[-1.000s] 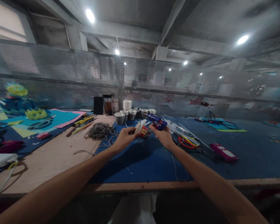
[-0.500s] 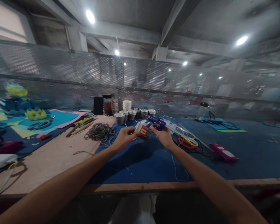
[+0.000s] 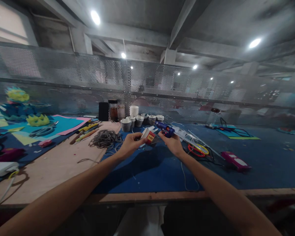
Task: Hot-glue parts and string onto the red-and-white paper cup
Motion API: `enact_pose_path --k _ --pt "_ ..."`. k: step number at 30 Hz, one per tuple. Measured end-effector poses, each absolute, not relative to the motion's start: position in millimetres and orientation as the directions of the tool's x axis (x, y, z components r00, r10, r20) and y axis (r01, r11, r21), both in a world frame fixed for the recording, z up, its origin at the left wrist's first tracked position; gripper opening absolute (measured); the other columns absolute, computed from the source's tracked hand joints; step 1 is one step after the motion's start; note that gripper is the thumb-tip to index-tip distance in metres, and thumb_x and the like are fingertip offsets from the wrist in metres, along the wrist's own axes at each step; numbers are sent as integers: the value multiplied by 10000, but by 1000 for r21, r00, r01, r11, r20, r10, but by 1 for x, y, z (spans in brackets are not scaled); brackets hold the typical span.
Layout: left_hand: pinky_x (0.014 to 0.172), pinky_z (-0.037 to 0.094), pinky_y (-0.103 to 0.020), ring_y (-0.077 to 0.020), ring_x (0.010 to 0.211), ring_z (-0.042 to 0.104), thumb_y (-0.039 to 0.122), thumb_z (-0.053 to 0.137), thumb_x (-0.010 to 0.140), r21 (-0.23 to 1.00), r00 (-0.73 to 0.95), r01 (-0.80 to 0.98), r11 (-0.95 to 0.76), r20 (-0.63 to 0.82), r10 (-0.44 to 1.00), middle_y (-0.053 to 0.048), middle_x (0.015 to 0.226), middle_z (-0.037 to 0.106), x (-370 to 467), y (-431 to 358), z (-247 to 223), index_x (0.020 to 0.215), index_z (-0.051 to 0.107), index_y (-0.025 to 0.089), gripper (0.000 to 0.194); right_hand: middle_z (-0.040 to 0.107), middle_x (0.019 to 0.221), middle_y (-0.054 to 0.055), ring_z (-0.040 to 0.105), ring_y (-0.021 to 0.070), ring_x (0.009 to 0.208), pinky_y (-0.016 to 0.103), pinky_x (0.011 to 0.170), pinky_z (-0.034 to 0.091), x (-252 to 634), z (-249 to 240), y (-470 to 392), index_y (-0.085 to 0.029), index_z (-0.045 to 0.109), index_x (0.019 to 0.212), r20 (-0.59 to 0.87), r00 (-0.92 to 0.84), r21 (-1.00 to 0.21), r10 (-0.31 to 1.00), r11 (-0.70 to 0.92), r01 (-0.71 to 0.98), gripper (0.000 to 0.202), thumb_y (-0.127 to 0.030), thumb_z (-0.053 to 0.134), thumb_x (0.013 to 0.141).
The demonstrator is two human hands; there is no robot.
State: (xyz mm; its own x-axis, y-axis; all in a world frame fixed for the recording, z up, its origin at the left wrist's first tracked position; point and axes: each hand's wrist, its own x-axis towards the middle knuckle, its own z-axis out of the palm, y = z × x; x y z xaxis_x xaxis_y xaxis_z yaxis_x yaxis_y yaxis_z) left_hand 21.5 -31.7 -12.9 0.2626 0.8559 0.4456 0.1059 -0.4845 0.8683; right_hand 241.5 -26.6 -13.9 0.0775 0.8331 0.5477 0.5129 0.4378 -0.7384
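My left hand (image 3: pixel 133 141) grips a small paper cup (image 3: pixel 149 137), white with a red and gold printed band. The cup lies tilted on its side in the fingers, held above the blue work mat (image 3: pixel 137 178). My right hand (image 3: pixel 172 143) is closed around a blue glue gun (image 3: pixel 165 128), whose nozzle points left, a little above and behind the cup. A small gap seems to separate nozzle and cup. Behind the hands stand several small cups (image 3: pixel 126 125) wrapped in grey, next to a stack of white paper cups (image 3: pixel 134 110).
Grey cord (image 3: pixel 105 139) lies coiled to the left, near carving tools (image 3: pixel 86 133) and scissors (image 3: pixel 43 130). At right are red-and-yellow-handled scissors (image 3: pixel 198 150) and a magenta device (image 3: pixel 236 161). A lidded jar (image 3: pixel 113 110) stands before the perforated metal screen (image 3: pixel 147 78).
The paper cup has turned slightly in my left hand, showing a little more of its printed side. My right hand and the glue gun have hardly moved.
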Motion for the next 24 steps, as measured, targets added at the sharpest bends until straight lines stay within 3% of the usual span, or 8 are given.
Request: enact_pose_path --k 6,15,20,24 --pt "598 405 -253 -172 676 597 386 721 788 872 251 140 -470 428 868 -26 736 696 21 -32 -13 843 749 126 267 589 554 -24 534 160 528 290 594 433 241 -13 -28 -200 735 827 504 85 -785 860 415 460 311 -501 659 823" --pt "776 501 -310 -216 810 681 342 780 744 903 172 -28 -428 426 888 -58 868 746 18 -19 -20 935 727 140 283 727 770 21 446 83 438 254 484 369 237 -13 -26 -190 719 907 469 -13 -882 883 469 41 347 -502 770 764" --pt "782 523 -325 -215 787 688 335 801 699 927 147 -80 -367 375 915 -47 829 737 19 -21 -17 878 704 145 278 732 778 17 431 71 441 247 478 344 236 -15 -27 -198 730 925 433 -65 -901 899 429 -69 361 -507 796 750" --pt "752 516 -308 -216 780 681 331 807 688 914 100 -14 -405 404 909 -34 792 731 19 -22 -14 844 700 144 266 724 792 18 427 66 451 242 473 323 236 -14 -30 -203 732 945 412 -111 -909 904 400 -113 353 -498 795 763"
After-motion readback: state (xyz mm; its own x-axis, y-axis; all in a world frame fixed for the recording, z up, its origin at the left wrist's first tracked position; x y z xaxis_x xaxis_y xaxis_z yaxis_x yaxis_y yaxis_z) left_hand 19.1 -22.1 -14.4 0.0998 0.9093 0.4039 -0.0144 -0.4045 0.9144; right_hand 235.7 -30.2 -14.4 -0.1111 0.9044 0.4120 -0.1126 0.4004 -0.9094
